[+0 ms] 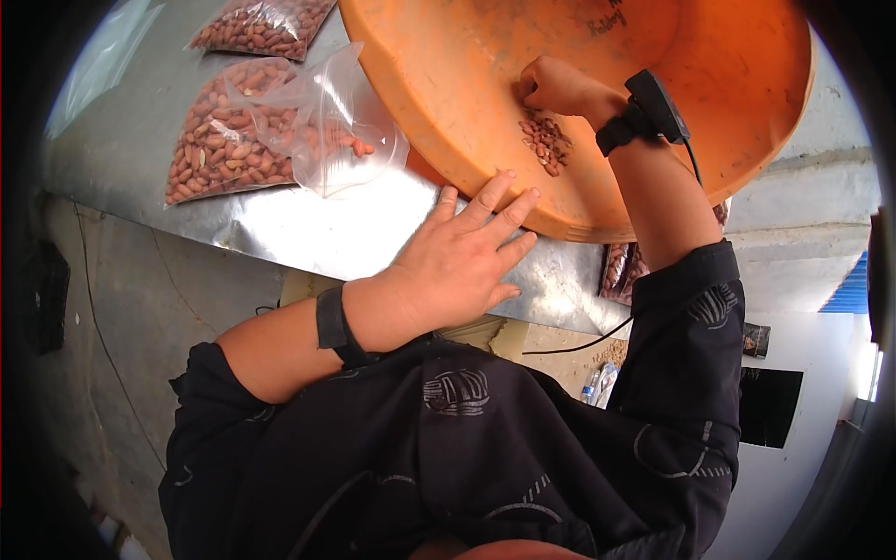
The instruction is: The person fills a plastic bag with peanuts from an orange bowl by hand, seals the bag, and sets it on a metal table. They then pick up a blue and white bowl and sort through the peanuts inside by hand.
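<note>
A large orange basin (737,103) is tilted on the metal table, with a small heap of red-skinned peanuts (546,145) on its inner wall. My left hand (457,247) lies with fingers spread, its fingertips touching the basin's near rim. Inside the basin, my right hand (565,87) is curled closed just above the peanuts; what its fingers hold, if anything, is hidden. Left of the basin, a clear plastic bag of peanuts (219,149) lies with its loose, clear upper part towards the basin.
Another bag of peanuts (266,26) lies at the far left of the metal table (271,219). More bagged peanuts (616,271) show partly beneath the basin at right. A black device (656,107) with a cable is strapped to my right wrist; a black band (336,327) circles the left.
</note>
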A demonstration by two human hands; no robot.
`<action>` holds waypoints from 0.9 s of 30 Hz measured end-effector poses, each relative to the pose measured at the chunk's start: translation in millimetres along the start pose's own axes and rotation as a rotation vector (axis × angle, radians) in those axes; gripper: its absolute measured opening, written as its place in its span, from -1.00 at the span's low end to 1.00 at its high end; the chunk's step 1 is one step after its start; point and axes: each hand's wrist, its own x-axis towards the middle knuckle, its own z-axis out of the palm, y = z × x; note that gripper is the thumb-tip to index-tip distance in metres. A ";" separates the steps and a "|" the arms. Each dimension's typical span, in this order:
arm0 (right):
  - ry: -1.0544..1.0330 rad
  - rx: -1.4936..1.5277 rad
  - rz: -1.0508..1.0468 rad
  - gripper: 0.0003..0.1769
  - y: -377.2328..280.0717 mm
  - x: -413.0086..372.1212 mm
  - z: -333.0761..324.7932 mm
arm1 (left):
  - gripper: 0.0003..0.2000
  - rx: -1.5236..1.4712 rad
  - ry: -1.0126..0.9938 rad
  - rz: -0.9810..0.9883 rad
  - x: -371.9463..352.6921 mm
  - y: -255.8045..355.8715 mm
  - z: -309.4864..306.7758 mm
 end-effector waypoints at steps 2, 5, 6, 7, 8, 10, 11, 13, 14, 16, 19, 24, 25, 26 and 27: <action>-0.012 0.001 0.009 -0.88 -0.3 0.6 1.2 | -0.51 -0.002 0.001 0.001 -0.1 0.1 0.2; -0.011 0.013 0.054 -0.90 -7.9 -6.4 -9.0 | -0.50 -0.004 -0.002 0.000 -0.3 -0.4 -0.3; -0.008 0.020 0.076 -0.91 -12.1 -11.7 -14.2 | -0.50 -0.001 -0.005 0.000 -0.5 -0.6 -0.2; -0.032 0.002 0.087 -0.90 -14.1 -15.9 -16.7 | -0.50 0.002 -0.008 0.002 -0.2 -0.7 -0.1; -0.056 -0.016 0.100 -0.88 -15.0 -20.4 -18.9 | -0.50 0.003 -0.008 0.001 0.0 -0.6 -0.1; -0.042 -0.021 0.049 -0.83 -7.9 -27.8 -13.9 | -0.50 0.005 -0.008 0.002 0.0 -0.3 0.1; -0.004 -0.008 -0.015 -0.80 1.3 -31.3 -2.6 | -0.50 0.005 -0.007 0.004 0.1 -0.2 0.2; -0.009 0.029 -0.062 -0.73 0.3 -36.1 0.8 | -0.51 0.008 -0.001 0.006 -0.2 -0.8 0.5; -0.052 0.054 -0.044 -0.70 0.2 -39.7 0.8 | -0.51 0.007 0.001 0.007 -0.5 -1.1 1.0; -0.099 0.095 -0.006 -0.67 -7.0 -48.3 -0.6 | -0.51 0.005 0.002 0.008 -1.1 -1.1 1.9; -0.118 0.137 0.032 -0.68 -17.9 -59.8 -3.2 | -0.51 0.010 -0.007 0.003 -0.8 -0.2 2.0; -0.109 0.209 -0.036 -0.69 -42.3 -66.8 -9.3 | -0.50 0.016 -0.012 -0.003 -0.5 0.5 1.6; -0.109 0.224 -0.056 -0.69 -48.0 -66.6 -10.6 | -0.50 0.019 -0.013 -0.004 -0.7 0.4 1.7; -0.108 0.239 -0.077 -0.69 -53.7 -66.2 -12.5 | -0.50 0.020 -0.014 -0.005 -0.7 0.3 1.6; -0.109 0.256 -0.097 -0.69 -57.4 -66.5 -15.9 | -0.50 0.020 -0.016 -0.005 -0.7 0.4 1.2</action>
